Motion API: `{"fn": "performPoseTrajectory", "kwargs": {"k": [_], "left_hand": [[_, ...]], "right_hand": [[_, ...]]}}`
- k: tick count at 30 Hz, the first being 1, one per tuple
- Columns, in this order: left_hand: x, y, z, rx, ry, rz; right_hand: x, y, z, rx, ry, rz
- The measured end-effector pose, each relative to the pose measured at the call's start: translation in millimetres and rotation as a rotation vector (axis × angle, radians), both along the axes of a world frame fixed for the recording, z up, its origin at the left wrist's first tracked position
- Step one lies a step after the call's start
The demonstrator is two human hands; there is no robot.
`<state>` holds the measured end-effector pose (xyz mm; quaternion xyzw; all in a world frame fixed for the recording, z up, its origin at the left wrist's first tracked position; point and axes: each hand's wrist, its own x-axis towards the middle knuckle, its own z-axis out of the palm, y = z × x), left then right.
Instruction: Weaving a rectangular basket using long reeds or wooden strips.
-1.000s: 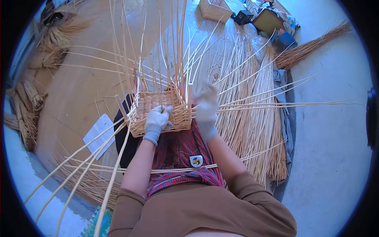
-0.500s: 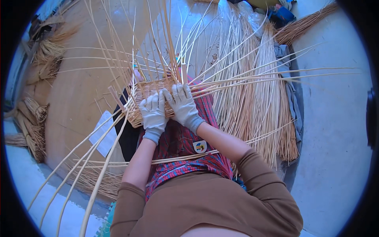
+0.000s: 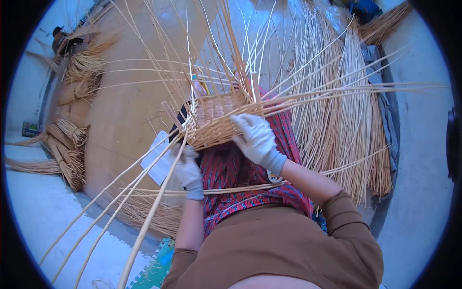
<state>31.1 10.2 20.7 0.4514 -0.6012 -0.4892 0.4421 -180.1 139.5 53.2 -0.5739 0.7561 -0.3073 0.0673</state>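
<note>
A partly woven wicker basket [image 3: 214, 131] rests at my lap, with long pale canes standing up and fanning out all round it. My right hand [image 3: 259, 139], in a whitish work glove, grips the right part of its near wall, fingers at the rim and thumb lower down. Below the left corner is my left hand [image 3: 186, 169], gloved too, apart from the wall and smeared by motion. Thick canes [image 3: 156, 204] run from that corner toward the lower left and cross in front of the left hand, so its fingers are hard to make out.
Long loose canes [image 3: 327, 106] lie in a wide pile on the right. Tied bundles [image 3: 70, 149] lie at the left edge. A white paper sheet [image 3: 155, 159] is on the floor left of the basket. More canes [image 3: 240, 190] lie across my checked red apron [image 3: 224, 168].
My left hand has come off the basket's near wall and moved down to the left. The right hand stays at the wall, farther right along it. The whole view has shifted.
</note>
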Motion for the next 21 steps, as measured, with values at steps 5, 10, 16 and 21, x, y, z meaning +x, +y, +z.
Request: {"fn": "performPoseTrajectory", "kwargs": {"k": [5,10,16,21], "left_hand": [[47,-25,-29,0.046,0.245,-0.019],[56,16,-1,0.251,0.452,0.029],[35,4,75,0.057,0.04,-0.277],[-14,-25,82,-0.026,0.112,-0.271]], "right_hand": [[86,-30,7,-0.117,-0.304,0.604],[144,-69,67,-0.577,-0.351,0.87],[145,-48,76,-0.03,-0.311,0.899],[130,-28,90,0.023,-0.257,0.802]]}}
